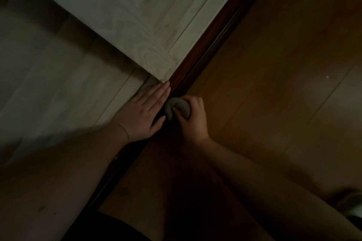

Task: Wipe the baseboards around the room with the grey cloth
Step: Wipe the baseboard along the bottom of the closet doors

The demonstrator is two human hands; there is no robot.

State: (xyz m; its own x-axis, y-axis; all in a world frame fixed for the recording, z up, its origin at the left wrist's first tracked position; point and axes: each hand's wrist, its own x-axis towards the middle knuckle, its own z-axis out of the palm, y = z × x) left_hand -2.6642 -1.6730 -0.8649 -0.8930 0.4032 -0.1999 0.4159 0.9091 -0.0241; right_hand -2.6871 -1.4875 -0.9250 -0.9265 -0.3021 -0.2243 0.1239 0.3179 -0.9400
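In dim light, a person's left hand (pixel 144 112) lies flat, fingers straight, on a pale wood panel (pixel 58 84). Just beside it, the right hand (pixel 193 121) grasps a bunched grey cloth (pixel 177 108), pressed against the dark baseboard (pixel 211 37) where it meets the brown wooden floor (pixel 284 84).

The brown wooden floor (pixel 274 84) meets a dark baseboard (pixel 207 49) running diagonally; a pale shoe (pixel 352 204) rests on it at the right edge.
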